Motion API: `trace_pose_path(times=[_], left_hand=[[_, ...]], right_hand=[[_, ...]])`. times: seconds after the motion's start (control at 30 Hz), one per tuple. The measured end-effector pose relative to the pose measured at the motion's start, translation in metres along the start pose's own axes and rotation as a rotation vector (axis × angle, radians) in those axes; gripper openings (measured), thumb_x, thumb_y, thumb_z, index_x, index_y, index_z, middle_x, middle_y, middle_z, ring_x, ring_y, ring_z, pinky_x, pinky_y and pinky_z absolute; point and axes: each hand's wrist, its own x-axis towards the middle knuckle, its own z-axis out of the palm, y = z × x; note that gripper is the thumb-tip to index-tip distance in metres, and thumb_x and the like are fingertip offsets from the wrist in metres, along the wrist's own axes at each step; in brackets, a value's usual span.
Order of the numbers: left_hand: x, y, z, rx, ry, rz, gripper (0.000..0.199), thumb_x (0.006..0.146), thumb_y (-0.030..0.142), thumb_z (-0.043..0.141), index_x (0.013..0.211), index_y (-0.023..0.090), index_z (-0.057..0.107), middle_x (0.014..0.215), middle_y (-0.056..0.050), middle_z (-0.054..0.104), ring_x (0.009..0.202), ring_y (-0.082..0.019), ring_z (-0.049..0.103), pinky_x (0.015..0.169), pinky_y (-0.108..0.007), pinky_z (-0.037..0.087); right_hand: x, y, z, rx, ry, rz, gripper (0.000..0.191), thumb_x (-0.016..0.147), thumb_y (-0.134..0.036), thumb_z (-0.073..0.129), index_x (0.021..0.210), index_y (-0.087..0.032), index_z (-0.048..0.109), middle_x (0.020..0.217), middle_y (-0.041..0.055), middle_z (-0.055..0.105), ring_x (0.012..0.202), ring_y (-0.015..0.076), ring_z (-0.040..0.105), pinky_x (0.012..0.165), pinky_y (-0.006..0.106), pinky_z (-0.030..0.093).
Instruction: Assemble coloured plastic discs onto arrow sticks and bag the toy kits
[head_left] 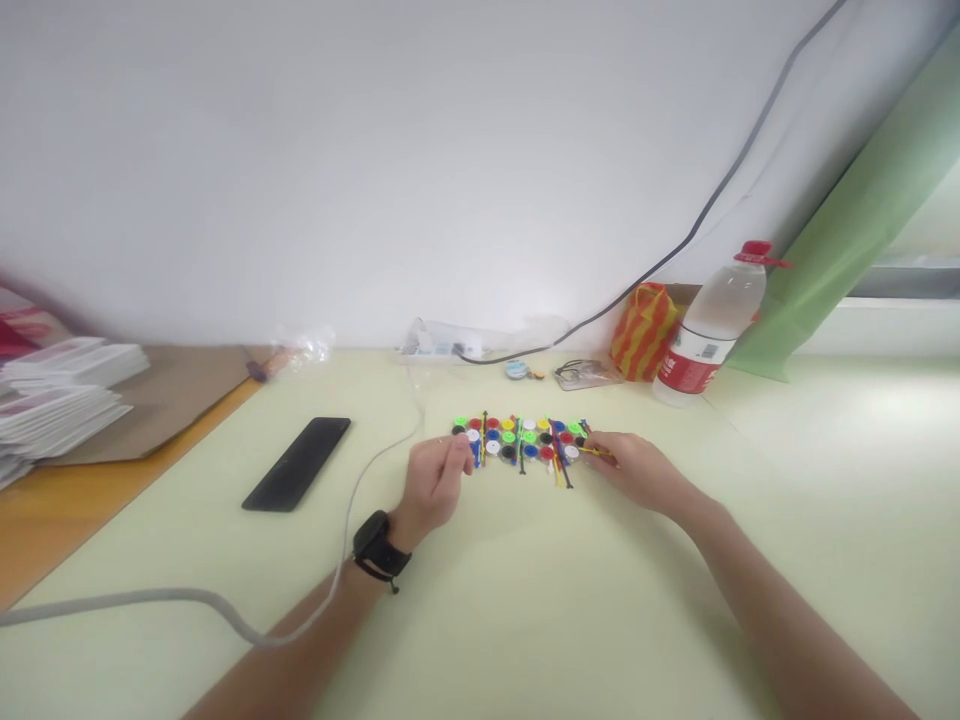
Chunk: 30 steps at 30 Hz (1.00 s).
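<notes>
Rows of small round pieces (530, 438) in green, red, yellow, white, blue and black lie on the pale table, with thin coloured sticks laid across and between them. My left hand (436, 482) is closed at the left end of the rows, thumb and finger pressed together; whatever is between them is too small to make out. At the right end, my right hand (634, 468) pinches a thin yellow stick (598, 452) over the last pieces. A black watch is on my left wrist.
A black phone (297, 464) lies left of my left hand. A grey cable (217, 600) crosses my left forearm. Behind are a power strip (442, 343), an orange-yellow bag (643, 332) and a water bottle (709, 335). White cards (56, 400) are stacked on cardboard at far left.
</notes>
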Motion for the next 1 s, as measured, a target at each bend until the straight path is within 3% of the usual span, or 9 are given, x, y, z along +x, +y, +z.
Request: trace_pose_path(times=[0.13, 0.27, 0.5, 0.67, 0.87, 1.0], left_hand=[[-0.006, 0.000, 0.013, 0.062, -0.193, -0.041, 0.053, 0.105, 0.039, 0.041, 0.060, 0.020, 0.059, 0.051, 0.000, 0.047, 0.050, -0.014, 0.046, 0.057, -0.029, 0.035], [-0.007, 0.003, 0.018, 0.111, -0.377, -0.054, 0.049, 0.104, 0.037, 0.046, 0.060, 0.020, 0.060, 0.049, 0.002, 0.045, 0.049, -0.013, 0.044, 0.056, -0.028, 0.033], [-0.010, 0.012, 0.021, 0.247, -0.577, -0.001, 0.049, 0.104, 0.038, 0.047, 0.060, 0.019, 0.054, 0.053, 0.002, 0.049, 0.051, -0.012, 0.042, 0.055, -0.029, 0.029], [-0.011, 0.018, 0.023, 0.327, -0.629, 0.006, 0.049, 0.103, 0.038, 0.047, 0.059, 0.018, 0.049, 0.055, 0.003, 0.042, 0.053, -0.011, 0.038, 0.056, -0.027, 0.026], [-0.012, 0.021, 0.023, 0.256, -0.627, -0.062, 0.046, 0.103, 0.038, 0.049, 0.061, 0.017, 0.046, 0.057, 0.004, 0.039, 0.056, -0.011, 0.035, 0.056, -0.027, 0.027], [-0.015, 0.024, 0.028, 0.096, -0.584, -0.167, 0.035, 0.102, 0.039, 0.052, 0.075, 0.018, 0.059, 0.066, 0.002, 0.050, 0.061, -0.012, 0.041, 0.056, -0.025, 0.032]], right_hand=[[-0.002, 0.001, -0.002, -0.027, 0.025, 0.020, 0.011, 0.096, -0.034, 0.050, 0.092, -0.027, 0.057, 0.085, 0.0036, 0.071, 0.074, 0.0217, 0.062, 0.060, 0.029, 0.037], [-0.004, 0.001, -0.004, -0.082, 0.029, 0.030, 0.013, 0.093, -0.033, 0.053, 0.083, -0.025, 0.052, 0.081, 0.0034, 0.068, 0.070, 0.0202, 0.059, 0.058, 0.028, 0.034], [-0.004, 0.004, -0.005, -0.079, 0.009, 0.050, 0.011, 0.091, -0.030, 0.054, 0.082, -0.024, 0.056, 0.080, 0.0038, 0.068, 0.069, 0.0197, 0.059, 0.058, 0.028, 0.035], [-0.005, 0.006, -0.007, -0.065, 0.021, 0.037, 0.011, 0.091, -0.030, 0.055, 0.097, -0.026, 0.063, 0.085, 0.0034, 0.069, 0.075, 0.0204, 0.063, 0.062, 0.028, 0.038], [-0.006, 0.007, -0.008, -0.077, -0.026, 0.037, 0.012, 0.094, -0.026, 0.050, 0.085, -0.024, 0.058, 0.082, 0.0031, 0.069, 0.071, 0.0197, 0.062, 0.061, 0.028, 0.038], [-0.010, 0.002, -0.011, -0.062, 0.023, 0.006, 0.013, 0.098, -0.027, 0.047, 0.096, -0.025, 0.059, 0.088, 0.0041, 0.071, 0.077, 0.0214, 0.065, 0.064, 0.030, 0.041]])
